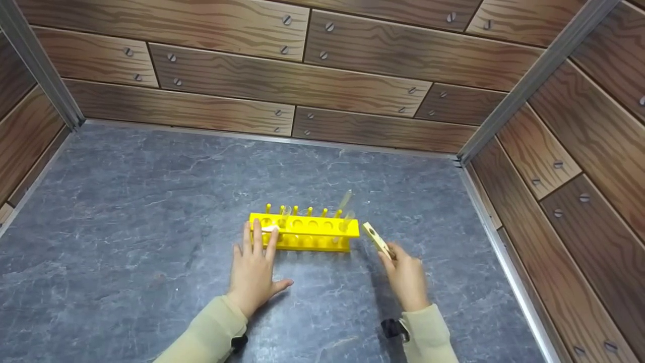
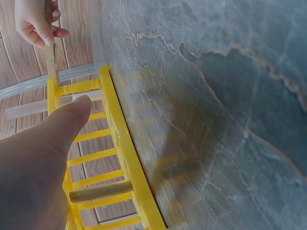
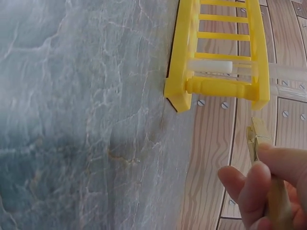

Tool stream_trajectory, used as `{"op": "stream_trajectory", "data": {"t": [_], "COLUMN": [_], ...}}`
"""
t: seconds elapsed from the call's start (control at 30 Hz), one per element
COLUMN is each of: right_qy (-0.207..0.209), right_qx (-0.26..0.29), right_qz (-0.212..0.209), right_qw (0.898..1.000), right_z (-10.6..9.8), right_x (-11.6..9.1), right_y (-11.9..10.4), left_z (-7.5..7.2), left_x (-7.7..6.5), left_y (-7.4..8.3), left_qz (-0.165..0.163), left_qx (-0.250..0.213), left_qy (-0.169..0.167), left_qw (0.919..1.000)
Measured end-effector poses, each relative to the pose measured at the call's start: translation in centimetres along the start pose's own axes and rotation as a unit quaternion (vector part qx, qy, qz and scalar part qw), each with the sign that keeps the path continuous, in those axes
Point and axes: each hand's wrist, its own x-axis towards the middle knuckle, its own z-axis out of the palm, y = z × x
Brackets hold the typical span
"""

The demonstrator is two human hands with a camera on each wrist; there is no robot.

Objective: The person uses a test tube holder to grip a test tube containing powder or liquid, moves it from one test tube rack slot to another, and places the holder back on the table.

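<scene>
A yellow test tube rack (image 1: 305,225) stands on the grey surface. My left hand (image 1: 255,277) rests its straight, spread fingertips on the rack's left end. In my right hand (image 1: 409,279) I grip a wooden test tube clamp (image 1: 377,239), its tip just right of the rack and apart from it. A test tube (image 1: 285,214) stands in the left part; in the left wrist view its lower part (image 2: 100,192) looks brownish. Another test tube (image 1: 347,220) sits in the rightmost hole, with white content (image 3: 211,66). Behind it a clear tube (image 1: 345,198) rises at the back, by the pegs.
The grey marbled surface (image 1: 166,201) is bounded by a wood-patterned back wall (image 1: 227,75) and side walls, such as the right wall (image 1: 554,151). Metal strips run along the edges. A dark band (image 1: 394,328) is on the right wrist.
</scene>
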Motion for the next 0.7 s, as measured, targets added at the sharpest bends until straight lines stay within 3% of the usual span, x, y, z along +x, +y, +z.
{"op": "stream_trajectory", "data": {"t": [0.7], "right_qy": [-0.024], "right_qx": [-0.006], "right_qz": [0.029], "right_qw": [0.999], "right_z": [0.69], "right_x": [-0.15], "right_y": [0.91], "left_z": [0.19], "left_x": [0.03], "left_y": [0.05], "left_qz": [-0.001], "left_qx": [-0.002], "left_qy": [0.003], "left_qw": [1.0]}}
